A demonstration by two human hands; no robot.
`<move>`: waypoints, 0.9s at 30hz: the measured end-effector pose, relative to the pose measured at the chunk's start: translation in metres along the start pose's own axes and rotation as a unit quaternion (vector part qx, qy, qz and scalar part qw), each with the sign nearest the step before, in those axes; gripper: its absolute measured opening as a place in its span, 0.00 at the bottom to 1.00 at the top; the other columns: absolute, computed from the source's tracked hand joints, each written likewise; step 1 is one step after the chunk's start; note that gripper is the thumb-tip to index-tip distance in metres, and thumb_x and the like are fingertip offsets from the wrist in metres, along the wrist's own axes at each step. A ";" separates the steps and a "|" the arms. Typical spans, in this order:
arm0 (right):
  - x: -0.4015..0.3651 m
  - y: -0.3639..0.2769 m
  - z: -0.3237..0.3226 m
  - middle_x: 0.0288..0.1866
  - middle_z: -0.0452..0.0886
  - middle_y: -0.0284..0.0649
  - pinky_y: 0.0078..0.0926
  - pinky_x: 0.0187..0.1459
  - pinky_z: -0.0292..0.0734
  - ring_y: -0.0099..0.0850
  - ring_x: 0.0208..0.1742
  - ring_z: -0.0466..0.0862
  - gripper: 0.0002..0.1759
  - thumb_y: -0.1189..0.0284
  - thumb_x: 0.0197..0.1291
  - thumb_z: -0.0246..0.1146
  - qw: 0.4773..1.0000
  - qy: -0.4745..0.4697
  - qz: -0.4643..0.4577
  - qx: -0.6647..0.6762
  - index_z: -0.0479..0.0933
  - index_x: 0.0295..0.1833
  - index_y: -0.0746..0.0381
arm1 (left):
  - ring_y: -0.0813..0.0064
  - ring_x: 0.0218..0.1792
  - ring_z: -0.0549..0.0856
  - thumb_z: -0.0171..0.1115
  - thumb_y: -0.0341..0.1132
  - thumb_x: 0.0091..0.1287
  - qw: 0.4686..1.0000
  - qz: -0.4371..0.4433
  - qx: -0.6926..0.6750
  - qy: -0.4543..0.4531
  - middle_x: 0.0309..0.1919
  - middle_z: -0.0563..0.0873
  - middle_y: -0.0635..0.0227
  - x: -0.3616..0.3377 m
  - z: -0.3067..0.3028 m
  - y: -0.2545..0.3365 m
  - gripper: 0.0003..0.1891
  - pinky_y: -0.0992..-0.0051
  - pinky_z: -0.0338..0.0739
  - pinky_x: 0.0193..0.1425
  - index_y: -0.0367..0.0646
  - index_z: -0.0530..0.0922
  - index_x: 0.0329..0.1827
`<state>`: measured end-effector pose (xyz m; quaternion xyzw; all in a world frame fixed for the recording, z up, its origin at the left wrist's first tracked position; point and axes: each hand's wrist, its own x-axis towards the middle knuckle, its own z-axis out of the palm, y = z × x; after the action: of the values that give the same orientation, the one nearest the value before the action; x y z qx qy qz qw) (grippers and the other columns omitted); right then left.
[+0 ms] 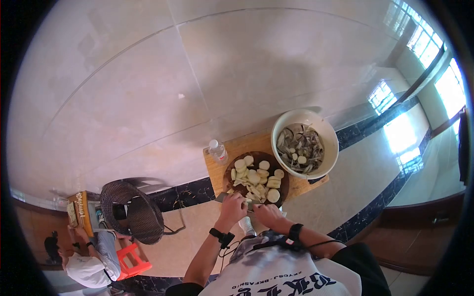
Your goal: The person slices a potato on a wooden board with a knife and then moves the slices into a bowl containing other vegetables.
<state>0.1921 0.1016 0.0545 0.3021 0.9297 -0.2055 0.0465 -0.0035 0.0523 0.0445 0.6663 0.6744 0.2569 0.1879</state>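
Observation:
My left hand [233, 206] is closed at the near edge of a round dark cutting board [281, 196], its fingers curled over a kitchen knife [221, 197]. What those fingers grip is hidden. To its right, my right hand [269, 215] is closed at the other end of the knife; the handle is mostly covered. Pale, peeled vegetable pieces [253, 176], some round slices and some thick chunks, cover much of the board. A large white basin [331, 143] stands beyond, holding greyish strips and a few pale round slices.
A wooden table [213, 172] carries the board, the basin and a clear capped bottle [217, 152]. Behind it rises a tiled wall [148, 84]. At lower left a person [89, 264] sits near a red stool [132, 260], a dark woven chair [148, 219] and a yellow box [83, 212].

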 end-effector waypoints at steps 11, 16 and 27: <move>-0.005 0.000 0.006 0.31 0.88 0.50 0.43 0.31 0.85 0.47 0.32 0.91 0.08 0.72 0.66 0.59 0.999 0.011 -0.041 0.010 0.76 0.46 0.65 | 0.54 0.45 0.86 0.69 0.38 0.62 0.988 -0.074 0.049 -0.123 0.38 0.85 0.58 0.013 0.011 -0.013 0.09 0.56 0.82 0.49 0.41 0.87 0.34; -0.010 0.000 0.001 0.31 0.88 0.49 0.44 0.30 0.85 0.47 0.33 0.91 0.08 0.72 0.66 0.59 0.999 0.011 -0.042 0.016 0.76 0.45 0.64 | 0.52 0.44 0.87 0.68 0.38 0.62 0.989 -0.047 0.073 -0.120 0.37 0.86 0.57 0.021 0.021 -0.032 0.09 0.54 0.82 0.48 0.41 0.87 0.35; -0.038 0.005 -0.041 0.35 0.88 0.51 0.48 0.37 0.85 0.50 0.38 0.91 0.08 0.72 0.65 0.60 0.996 -0.050 0.037 0.069 0.77 0.46 0.64 | 0.51 0.43 0.87 0.64 0.31 0.63 0.997 -0.065 0.043 -0.027 0.39 0.87 0.54 0.043 0.012 -0.039 0.05 0.54 0.82 0.46 0.40 0.86 0.35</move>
<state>0.2275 0.1017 0.0982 0.3278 0.8981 -0.2822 0.0791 -0.0295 0.0969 0.0160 0.6351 0.7214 0.1971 0.1935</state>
